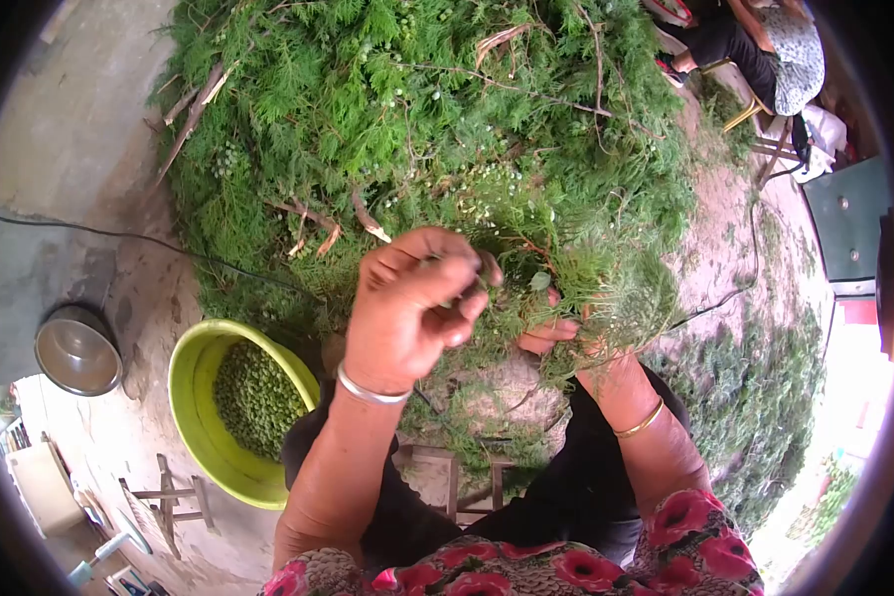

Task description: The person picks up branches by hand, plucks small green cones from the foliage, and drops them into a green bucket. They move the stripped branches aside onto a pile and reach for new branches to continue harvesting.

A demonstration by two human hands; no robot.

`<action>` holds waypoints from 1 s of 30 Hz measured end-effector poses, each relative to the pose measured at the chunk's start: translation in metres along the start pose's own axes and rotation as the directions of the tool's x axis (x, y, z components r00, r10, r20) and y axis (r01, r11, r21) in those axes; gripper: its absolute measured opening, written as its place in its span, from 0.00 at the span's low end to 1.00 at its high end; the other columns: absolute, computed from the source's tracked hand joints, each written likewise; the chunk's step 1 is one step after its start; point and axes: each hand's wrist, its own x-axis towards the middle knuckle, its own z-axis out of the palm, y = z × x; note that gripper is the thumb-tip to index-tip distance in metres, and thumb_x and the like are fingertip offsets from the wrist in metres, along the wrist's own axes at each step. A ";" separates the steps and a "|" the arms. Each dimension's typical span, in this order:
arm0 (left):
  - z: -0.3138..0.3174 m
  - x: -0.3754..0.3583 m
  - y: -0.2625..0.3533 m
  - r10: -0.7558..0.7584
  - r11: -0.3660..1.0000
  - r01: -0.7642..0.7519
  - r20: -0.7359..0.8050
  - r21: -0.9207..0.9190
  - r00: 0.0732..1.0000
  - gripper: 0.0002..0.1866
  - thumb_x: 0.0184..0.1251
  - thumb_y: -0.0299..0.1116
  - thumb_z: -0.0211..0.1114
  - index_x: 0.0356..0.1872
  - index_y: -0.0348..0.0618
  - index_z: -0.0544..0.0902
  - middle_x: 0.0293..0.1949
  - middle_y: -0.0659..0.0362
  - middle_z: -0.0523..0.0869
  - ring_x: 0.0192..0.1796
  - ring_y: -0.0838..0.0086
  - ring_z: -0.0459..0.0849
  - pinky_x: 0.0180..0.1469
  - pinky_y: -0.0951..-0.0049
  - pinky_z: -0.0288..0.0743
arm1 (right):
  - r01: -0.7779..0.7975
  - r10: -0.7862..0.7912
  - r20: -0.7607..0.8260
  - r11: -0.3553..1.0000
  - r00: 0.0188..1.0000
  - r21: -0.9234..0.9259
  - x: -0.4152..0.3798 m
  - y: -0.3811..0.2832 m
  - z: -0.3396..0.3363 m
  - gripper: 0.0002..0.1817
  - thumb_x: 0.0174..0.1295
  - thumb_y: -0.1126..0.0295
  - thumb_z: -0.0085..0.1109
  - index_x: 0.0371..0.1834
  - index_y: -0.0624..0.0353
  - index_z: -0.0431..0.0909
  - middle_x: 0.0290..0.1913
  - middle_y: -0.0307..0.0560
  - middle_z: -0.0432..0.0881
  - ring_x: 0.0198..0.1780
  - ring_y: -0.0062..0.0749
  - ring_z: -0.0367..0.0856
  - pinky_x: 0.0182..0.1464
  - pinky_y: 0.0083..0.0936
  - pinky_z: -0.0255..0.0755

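My left hand (pixel 412 303), with a silver bangle at the wrist, is raised with its fingers curled in. Whatever lies between those fingers is too small and dark to make out. To its right, my right hand (pixel 551 336) is closed around a feathery evergreen branch (pixel 631 298); the foliage covers part of that hand. Behind both hands spreads a big pile of green evergreen branches (pixel 358 109) with small pale berries and broken woody stems. At my left knee stands a yellow-green tub (pixel 194 397) holding many small green berries (pixel 258 402).
A metal bowl (pixel 77 348) sits on the floor at the left, near a black cable (pixel 99 230). A small wooden stool (pixel 169 497) lies at lower left. More greenery (pixel 755 427) covers the ground at right. Another person (pixel 790 60) sits at upper right, near a dark green cabinet (pixel 849 223).
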 end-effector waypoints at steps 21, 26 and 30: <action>-0.002 -0.002 0.014 0.059 0.986 -0.068 -0.059 -0.154 0.996 0.07 0.62 0.28 0.59 0.37 0.34 0.77 0.33 0.44 0.82 0.27 0.70 0.78 0.20 0.76 0.71 | 0.113 -0.289 -0.506 0.930 0.813 -0.350 0.019 -0.002 0.023 0.06 0.62 0.66 0.59 0.38 0.55 0.76 0.33 0.36 0.80 0.33 0.23 0.77 0.38 0.25 0.72; -0.001 -0.001 0.012 0.308 0.897 -0.270 -0.059 0.350 0.949 0.07 0.59 0.27 0.64 0.35 0.33 0.81 0.26 0.52 0.82 0.22 0.75 0.76 0.21 0.81 0.69 | 0.079 -0.307 -0.275 0.786 0.911 -0.613 0.021 -0.009 0.041 0.04 0.52 0.76 0.68 0.31 0.60 0.83 0.30 0.38 0.84 0.31 0.18 0.79 0.37 0.18 0.73; 0.007 -0.002 0.012 0.394 0.602 -0.223 -0.043 0.766 0.918 0.09 0.54 0.25 0.68 0.37 0.33 0.83 0.23 0.58 0.82 0.21 0.81 0.76 0.22 0.82 0.69 | 0.026 -0.248 -0.217 0.714 0.944 -0.700 0.022 -0.008 0.037 0.07 0.50 0.75 0.70 0.32 0.62 0.84 0.30 0.36 0.84 0.30 0.15 0.76 0.36 0.17 0.71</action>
